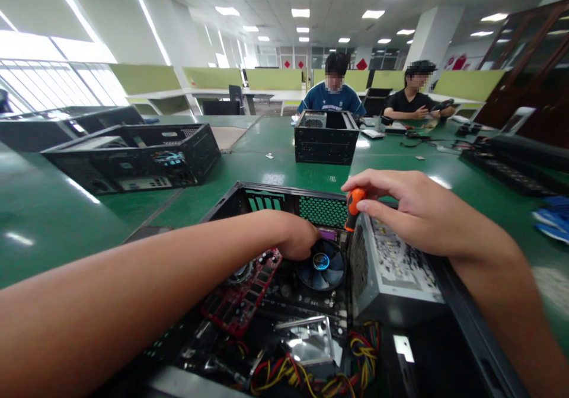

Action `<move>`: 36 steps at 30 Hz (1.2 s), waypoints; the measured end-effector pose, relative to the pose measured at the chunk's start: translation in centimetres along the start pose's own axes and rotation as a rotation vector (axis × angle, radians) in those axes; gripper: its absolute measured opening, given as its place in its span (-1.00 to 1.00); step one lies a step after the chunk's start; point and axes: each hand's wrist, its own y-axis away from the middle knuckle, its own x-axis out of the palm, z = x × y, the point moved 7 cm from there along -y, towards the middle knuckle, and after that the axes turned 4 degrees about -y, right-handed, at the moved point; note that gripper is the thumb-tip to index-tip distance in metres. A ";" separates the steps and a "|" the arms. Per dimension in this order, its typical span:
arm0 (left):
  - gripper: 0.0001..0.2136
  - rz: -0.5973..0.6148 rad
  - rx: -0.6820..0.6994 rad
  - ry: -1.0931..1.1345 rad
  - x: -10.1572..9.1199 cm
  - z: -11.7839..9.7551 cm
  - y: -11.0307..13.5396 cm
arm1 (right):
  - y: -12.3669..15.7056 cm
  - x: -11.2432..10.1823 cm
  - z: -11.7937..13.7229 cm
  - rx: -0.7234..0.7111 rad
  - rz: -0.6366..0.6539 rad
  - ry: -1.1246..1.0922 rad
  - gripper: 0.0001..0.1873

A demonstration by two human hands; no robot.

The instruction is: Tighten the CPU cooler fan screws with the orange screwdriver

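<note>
In front of me lies an opened black computer case [484,350]. My right hand [395,202] pinches the orange and black handle of a screwdriver [355,203], its tip pointing down beside the power supply [395,255]; the tip itself is hidden. My left hand [300,236] reaches inside, next to the round CPU fan [320,263] and a purple port [328,236]. Its fingertips are out of sight behind the hand, so their grip does not show. A red graphics card [244,294] sits under my left forearm. Bundled coloured cables [364,356] and a shiny metal bracket [309,338] lie nearer me.
Another open case [137,158] stands at the left on the green table [249,164]. A smaller case [326,138] stands across, before a seated person [331,98]. A second person [413,98] sits at the far right. Blue objects [553,220] lie at the right edge.
</note>
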 end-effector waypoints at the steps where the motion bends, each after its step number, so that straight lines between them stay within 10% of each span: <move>1: -0.53 -0.004 -0.002 0.004 0.0 0.0 0.0 | 0.0 0.0 0.0 0.000 0.002 0.001 -0.68; 36: -0.44 -0.009 0.032 0.092 0.2 0.1 -0.4 | 1.1 -0.5 1.5 -0.066 0.070 -0.141 -0.73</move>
